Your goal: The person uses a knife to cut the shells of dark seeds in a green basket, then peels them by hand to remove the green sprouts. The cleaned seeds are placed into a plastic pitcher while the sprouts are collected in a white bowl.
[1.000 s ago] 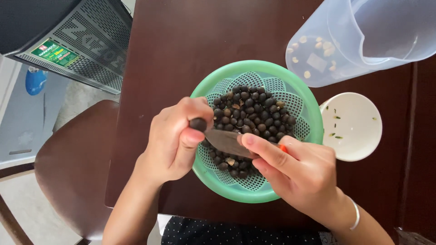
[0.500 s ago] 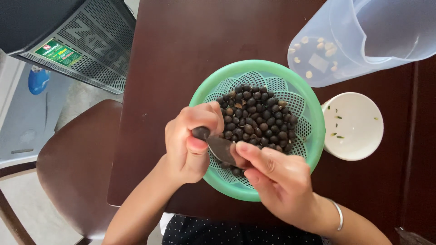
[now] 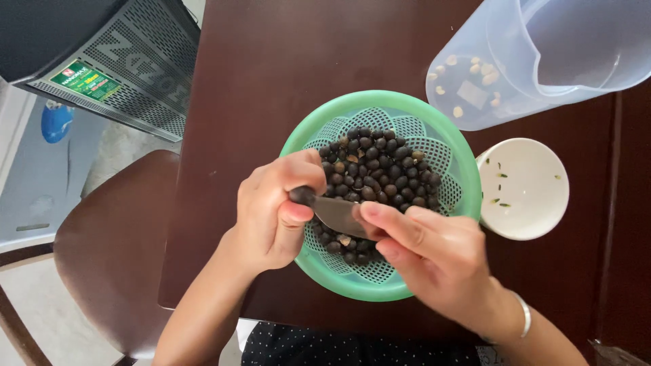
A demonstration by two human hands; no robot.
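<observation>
- The left hand is curled shut around one dark seed, pinched between thumb and fingers just over the near-left rim of the basket.
- The right hand grips a small knife, fingers closed along its back; the blade tip touches the held seed.
- The green basket sits on the dark table and holds a heap of dark round seeds, right under both hands.
- A white bowl stands just beside the basket on the right, with a few green bits inside.
- A clear jug lies tilted beyond the bowl, pale kernels at its bottom.
- A brown chair stands left of the table.
</observation>
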